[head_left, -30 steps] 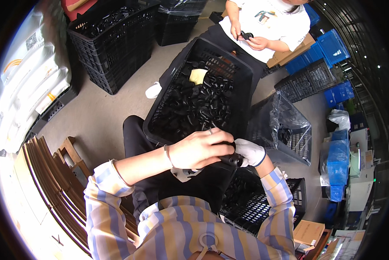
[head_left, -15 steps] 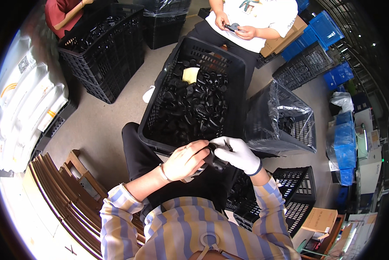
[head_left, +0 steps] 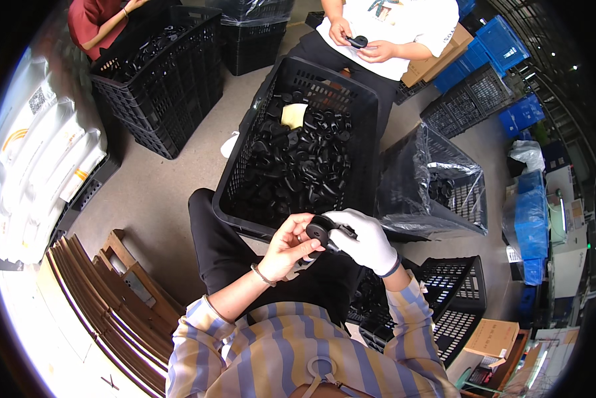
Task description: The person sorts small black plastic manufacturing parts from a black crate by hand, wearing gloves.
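Over my lap, at the near edge of a big black crate [head_left: 226, 189], both hands hold a black plastic part [head_left: 318, 229] with a round disc-shaped end. My bare left hand [head_left: 288, 250] pinches the disc's rim between thumb and fingers. On the other side my right hand [head_left: 366, 243], in a white glove, is closed around the rest of the part, which its fingers partly hide. Many similar black parts [head_left: 298, 159] lie heaped in the crate, with a pale yellow piece [head_left: 293, 115] on top.
Across the crate a person in a white shirt [head_left: 404, 33] handles a similar part. A plastic-lined crate [head_left: 410, 179] stands to the right, another black crate [head_left: 467, 278] by my right elbow. Stacked crates [head_left: 172, 93] and white sacks [head_left: 46, 159] are on the left, cardboard sheets [head_left: 99, 298] near left.
The black part has been turned so its round disc face shows. My left hand has rolled over, its thumb now visible on the disc. My right hand stays closed on the part.
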Motion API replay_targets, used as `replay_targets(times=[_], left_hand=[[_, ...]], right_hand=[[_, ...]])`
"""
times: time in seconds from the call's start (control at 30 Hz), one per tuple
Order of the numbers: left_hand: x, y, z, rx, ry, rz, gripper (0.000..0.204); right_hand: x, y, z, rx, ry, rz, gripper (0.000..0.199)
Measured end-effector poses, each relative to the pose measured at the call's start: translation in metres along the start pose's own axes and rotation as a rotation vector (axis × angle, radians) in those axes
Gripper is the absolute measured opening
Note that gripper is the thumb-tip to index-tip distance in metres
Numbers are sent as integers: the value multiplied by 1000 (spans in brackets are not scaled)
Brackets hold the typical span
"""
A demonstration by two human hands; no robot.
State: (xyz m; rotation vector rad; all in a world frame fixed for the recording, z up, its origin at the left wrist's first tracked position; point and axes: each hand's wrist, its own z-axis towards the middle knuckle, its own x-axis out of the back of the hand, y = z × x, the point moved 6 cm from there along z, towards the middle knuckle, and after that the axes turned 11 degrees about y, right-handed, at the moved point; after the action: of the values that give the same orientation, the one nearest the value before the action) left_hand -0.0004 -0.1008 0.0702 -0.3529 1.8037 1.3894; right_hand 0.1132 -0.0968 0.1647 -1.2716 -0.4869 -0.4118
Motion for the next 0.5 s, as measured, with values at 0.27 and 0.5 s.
replay_targets(times=[0.27,0.5], left_hand=[[-4,2,-1,-63,-38,26,40],[-8,4,-3,-47,-74,61,35]], right_hand=[[-2,1,2,-31,-36,-36,20],[-2,4,5,97,34,-227,10]])
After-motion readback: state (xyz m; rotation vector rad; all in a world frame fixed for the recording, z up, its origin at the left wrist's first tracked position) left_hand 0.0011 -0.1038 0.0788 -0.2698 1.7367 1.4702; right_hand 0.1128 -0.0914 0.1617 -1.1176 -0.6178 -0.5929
